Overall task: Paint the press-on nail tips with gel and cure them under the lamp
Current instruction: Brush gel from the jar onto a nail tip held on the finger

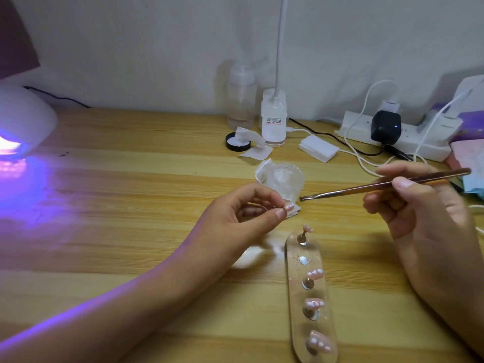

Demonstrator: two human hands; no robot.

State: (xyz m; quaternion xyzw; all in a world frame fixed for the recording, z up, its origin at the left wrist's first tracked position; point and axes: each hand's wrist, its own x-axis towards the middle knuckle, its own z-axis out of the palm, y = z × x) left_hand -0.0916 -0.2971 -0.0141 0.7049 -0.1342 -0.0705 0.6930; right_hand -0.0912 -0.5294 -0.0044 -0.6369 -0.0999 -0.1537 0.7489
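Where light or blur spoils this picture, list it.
Head view: the lamp mouth is blown out white; its violet glow tints the table at left and the left forearm; the bottle at the back is hazy; the tip in the left hand is soft.

The nail stand (294, 273) runs off the bottom edge at its near end. Far left of it the curing lamp (23, 119) is cut off; beyond it, the label (273, 121) on the desk lamp (273, 133) is too small to read.
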